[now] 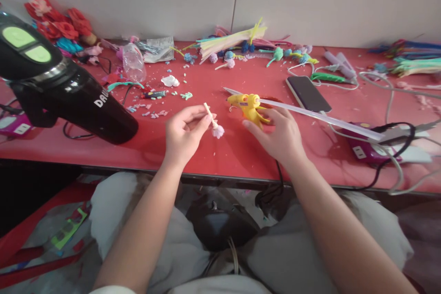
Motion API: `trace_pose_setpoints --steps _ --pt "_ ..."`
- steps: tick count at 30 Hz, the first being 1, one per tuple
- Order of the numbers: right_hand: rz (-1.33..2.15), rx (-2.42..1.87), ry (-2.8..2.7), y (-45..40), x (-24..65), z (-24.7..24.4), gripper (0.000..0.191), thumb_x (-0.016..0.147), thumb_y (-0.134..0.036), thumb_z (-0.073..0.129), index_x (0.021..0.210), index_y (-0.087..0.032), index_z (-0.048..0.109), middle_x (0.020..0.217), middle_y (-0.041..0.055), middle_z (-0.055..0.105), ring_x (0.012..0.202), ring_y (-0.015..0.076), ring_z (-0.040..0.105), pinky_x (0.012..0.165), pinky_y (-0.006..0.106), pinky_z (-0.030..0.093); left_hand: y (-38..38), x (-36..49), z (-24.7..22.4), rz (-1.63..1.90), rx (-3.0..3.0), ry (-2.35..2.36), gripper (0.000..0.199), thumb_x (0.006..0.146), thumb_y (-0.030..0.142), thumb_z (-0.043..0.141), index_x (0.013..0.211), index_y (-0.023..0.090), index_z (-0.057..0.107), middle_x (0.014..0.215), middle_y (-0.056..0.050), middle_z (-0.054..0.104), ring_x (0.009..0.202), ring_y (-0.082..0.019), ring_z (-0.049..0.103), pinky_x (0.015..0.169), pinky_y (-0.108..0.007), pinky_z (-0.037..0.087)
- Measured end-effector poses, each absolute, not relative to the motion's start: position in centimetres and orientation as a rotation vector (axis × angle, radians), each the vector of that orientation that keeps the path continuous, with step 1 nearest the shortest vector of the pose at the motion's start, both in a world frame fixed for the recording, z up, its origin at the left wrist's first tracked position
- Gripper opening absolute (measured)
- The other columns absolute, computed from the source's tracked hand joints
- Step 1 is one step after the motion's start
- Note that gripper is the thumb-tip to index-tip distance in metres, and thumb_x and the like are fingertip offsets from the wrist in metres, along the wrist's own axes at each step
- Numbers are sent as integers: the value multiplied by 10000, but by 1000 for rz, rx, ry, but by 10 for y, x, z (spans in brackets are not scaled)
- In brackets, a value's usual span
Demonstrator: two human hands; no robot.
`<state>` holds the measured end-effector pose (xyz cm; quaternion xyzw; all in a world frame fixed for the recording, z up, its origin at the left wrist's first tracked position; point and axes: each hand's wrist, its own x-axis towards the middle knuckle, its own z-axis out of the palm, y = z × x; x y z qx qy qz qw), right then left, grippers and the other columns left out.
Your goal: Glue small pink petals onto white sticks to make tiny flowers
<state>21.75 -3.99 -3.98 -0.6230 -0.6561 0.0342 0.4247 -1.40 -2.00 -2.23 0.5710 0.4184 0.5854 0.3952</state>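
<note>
My left hand (188, 131) pinches the cream stem of a small pipe-cleaner flower (217, 131) between thumb and fingers. Its lilac head points down and toward the right. Around the handle of a yellow hot glue gun (253, 112) curls my right hand (277, 131), its thumb on the near side. The gun's nozzle points left, and a long clear glue stick (320, 117) sticks out of its back. Part of the handle is hidden by my fingers. A gap separates the nozzle from the flower.
A black vacuum-like device (79, 87) leans in from the left. Chenille stems (234, 43) and small flowers lie along the back. A phone (308, 93), a purple power strip (361, 142) and cables occupy the right. A plastic bottle (134, 63) and scraps (156, 113) lie left.
</note>
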Motion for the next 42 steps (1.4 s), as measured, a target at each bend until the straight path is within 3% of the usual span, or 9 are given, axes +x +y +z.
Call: trace_pose_setpoints --steps 5,8,11,17,27,42 --pt "225 -1602 -1715 -22 213 -44 232 857 -383 699 730 -211 608 780 53 643 693 204 555 649 349 430 -21 -13 -23 1508 1517 1103 169 819 278 831 946 184 772 908 -70 822 814 -211 806 774 -305 681" --pt "446 -1467 -1642 -25 209 -40 132 854 -325 666 840 -194 671 763 23 646 692 184 565 648 327 434 -22 -13 -23 1512 1539 1181 145 827 275 822 935 193 769 898 -66 820 797 -208 802 725 -290 673" --pt "684 -1348 -1511 -34 205 -38 208 822 -322 692 976 -184 715 828 24 696 722 184 607 658 327 473 -21 -14 -23 1535 1537 1234 129 825 260 817 922 194 764 872 -56 815 774 -198 795 710 -278 664" --pt "1036 -1316 -1408 -48 201 -37 264 820 -424 765 835 -174 681 624 -18 622 554 134 556 546 289 452 -15 -22 -26 1554 1574 1254 130 835 266 806 933 194 760 871 -51 809 791 -191 793 739 -277 655" --pt "1103 -1341 -1517 -55 202 -34 313 885 -445 693 715 -193 617 586 -16 600 535 127 538 539 285 425 -10 -33 -27 1599 1603 1286 139 846 246 787 970 190 759 888 -47 812 799 -186 795 763 -272 653" --pt "1123 -1358 -1524 -57 201 -34 333 882 -474 675 701 -209 589 603 -11 589 561 138 544 572 305 422 -11 -33 -26 1607 1658 1303 129 846 202 777 972 185 763 891 -39 817 816 -173 799 736 -235 649"
